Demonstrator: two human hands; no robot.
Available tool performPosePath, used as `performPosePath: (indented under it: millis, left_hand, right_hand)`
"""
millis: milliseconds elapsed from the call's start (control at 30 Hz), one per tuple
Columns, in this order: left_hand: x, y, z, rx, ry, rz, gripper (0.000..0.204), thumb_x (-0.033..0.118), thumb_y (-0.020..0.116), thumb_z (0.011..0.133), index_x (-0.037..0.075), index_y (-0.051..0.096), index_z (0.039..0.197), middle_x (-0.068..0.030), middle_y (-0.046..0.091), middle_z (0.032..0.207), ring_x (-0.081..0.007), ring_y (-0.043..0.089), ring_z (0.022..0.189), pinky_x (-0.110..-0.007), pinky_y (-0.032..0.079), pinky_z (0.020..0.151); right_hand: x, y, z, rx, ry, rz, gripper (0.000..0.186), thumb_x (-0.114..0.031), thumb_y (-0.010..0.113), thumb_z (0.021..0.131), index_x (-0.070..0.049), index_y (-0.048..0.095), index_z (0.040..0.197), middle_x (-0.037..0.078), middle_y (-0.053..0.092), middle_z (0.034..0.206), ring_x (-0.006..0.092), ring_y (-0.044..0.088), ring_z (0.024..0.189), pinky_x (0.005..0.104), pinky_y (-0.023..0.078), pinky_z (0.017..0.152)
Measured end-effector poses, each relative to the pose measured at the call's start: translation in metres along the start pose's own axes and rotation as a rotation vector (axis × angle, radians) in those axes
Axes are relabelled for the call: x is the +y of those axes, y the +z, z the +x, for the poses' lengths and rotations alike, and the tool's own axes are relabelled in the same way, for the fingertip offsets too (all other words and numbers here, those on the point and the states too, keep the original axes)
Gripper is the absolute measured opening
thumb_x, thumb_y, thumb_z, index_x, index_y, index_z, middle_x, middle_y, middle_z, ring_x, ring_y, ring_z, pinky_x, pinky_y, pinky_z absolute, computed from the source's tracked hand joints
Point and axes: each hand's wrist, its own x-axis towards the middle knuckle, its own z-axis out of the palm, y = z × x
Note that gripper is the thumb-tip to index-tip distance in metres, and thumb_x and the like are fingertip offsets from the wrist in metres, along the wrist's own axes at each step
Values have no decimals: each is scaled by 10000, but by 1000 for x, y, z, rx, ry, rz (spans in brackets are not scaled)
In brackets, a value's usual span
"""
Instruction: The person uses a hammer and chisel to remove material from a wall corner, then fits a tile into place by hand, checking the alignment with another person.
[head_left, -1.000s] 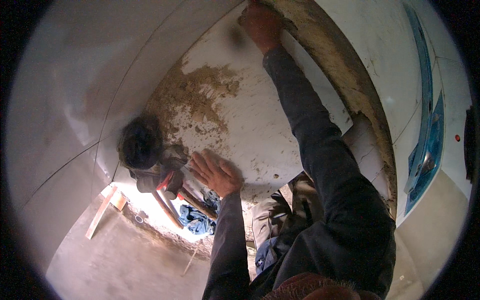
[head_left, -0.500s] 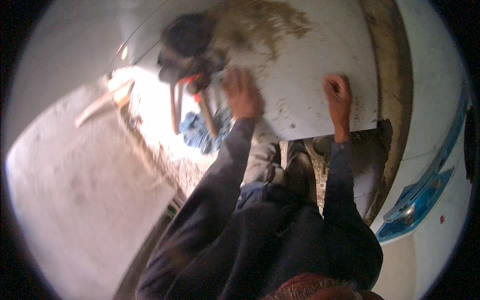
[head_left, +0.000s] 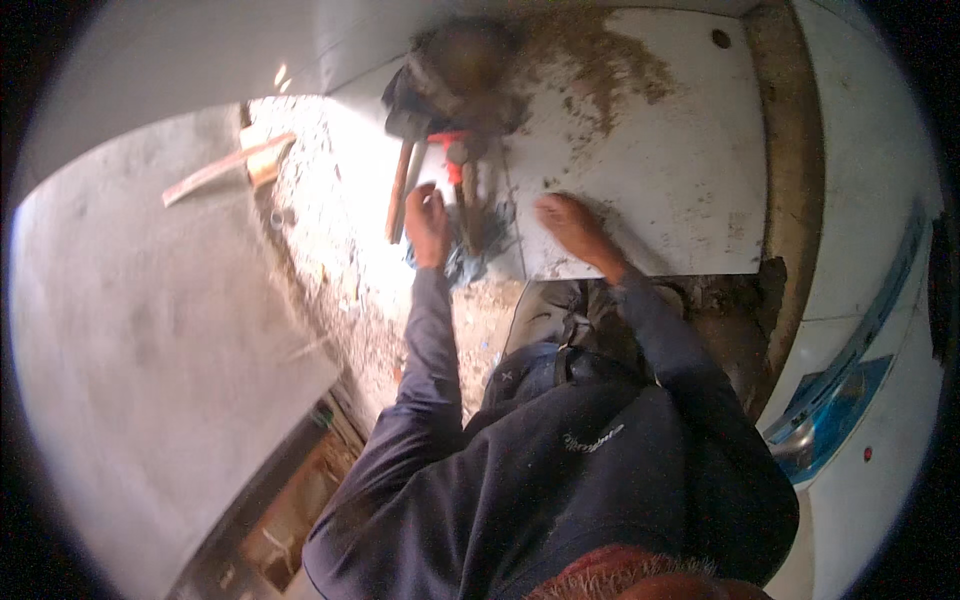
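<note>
— While I watch from far, where is the left hand (head_left: 428, 228)?
— Beside the wooden tool handles (head_left: 398, 192), curled; I cannot tell if it grips one.
— And the right hand (head_left: 574, 224)?
— Over the dirty white tile (head_left: 670, 180), near its left edge; wide or narrow, I cannot tell.

Head-worn fisheye view, facing steeply down, wearer's chest (head_left: 600, 480) close below, white slab (head_left: 690, 170) farther ahead, edges bending
</note>
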Motion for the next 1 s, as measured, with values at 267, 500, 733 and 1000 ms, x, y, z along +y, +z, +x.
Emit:
performPosePath:
  millis: [267,500,733,1000]
  left_hand:
    - [-14,34,49,-435,-239,-572,465,372,562,1004,10,550,1296,-88,645,1162,-159,618,993,-290,493,823]
    - [-1,33,52,-469,-391,-611,357,307,631,972,57,588,1222,30,570,789,-75,506,625,-231,385,542]
    - [81,11,23,-739,-262,-242,350,256,695,921,49,615,1192,36,581,751,-44,488,583,-223,370,500]
    - [204,-8,-6,-617,652,119,391,128,741,831,10,612,1180,-182,679,1047,-332,659,972,-395,511,825]
  right_hand:
    - [-29,118,98,368,-48,152,283,-230,595,899,-13,587,1080,225,556,1145,364,586,1016,508,456,911]
    - [-39,52,62,193,-2,338,310,-261,575,935,2,567,1099,235,579,1131,354,607,1006,444,500,804]
    - [-61,-64,-61,292,161,289,414,-253,609,952,-18,493,1273,252,643,1081,290,662,1016,437,515,803]
    - [-71,-96,-222,539,442,675,349,-247,598,970,-57,548,1259,36,589,827,115,554,712,314,467,625]
